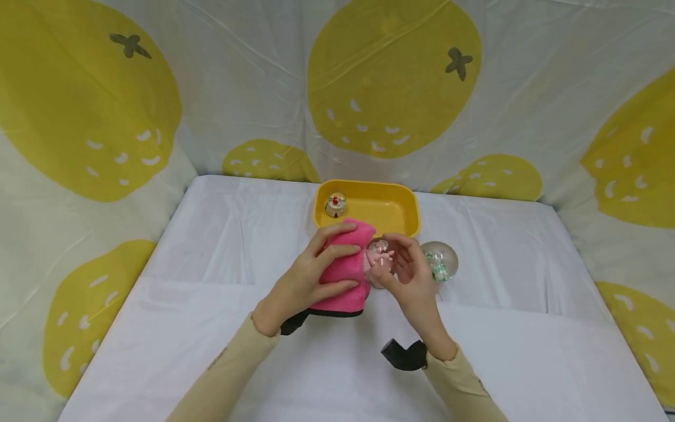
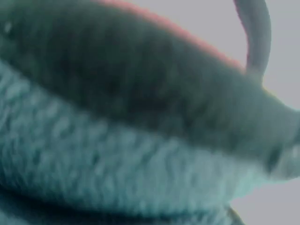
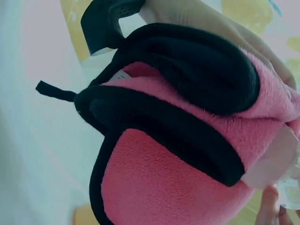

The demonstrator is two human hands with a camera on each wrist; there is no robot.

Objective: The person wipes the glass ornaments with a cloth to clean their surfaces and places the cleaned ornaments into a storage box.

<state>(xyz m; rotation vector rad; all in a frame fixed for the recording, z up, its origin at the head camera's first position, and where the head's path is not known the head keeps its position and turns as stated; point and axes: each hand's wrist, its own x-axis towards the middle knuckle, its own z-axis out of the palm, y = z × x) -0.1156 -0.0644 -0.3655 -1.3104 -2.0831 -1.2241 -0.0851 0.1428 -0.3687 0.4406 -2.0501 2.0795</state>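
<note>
The left hand (image 1: pixel 296 282) grips a bunched pink cloth (image 1: pixel 345 269), fingers spread across its plush pile, seemingly to keep the fabric snug against the pale base (image 3: pixel 268 165) of a clear globe (image 1: pixel 384 258). The right hand (image 1: pixel 419 287) curls thumb and fingers about the globe's smooth dome, probably steadying that slick curve; I can't tell whether it touches the bench (image 1: pixel 232 234). Dark binding (image 3: pixel 95 187) trims the cloth. Just right sits a larger globe (image 1: pixel 444 261), greenish inside. Beyond, a glossy yellow tray (image 1: pixel 390 217) holds a small globe (image 1: pixel 335 205) at its left end, its rim likely preventing rolling.
</note>
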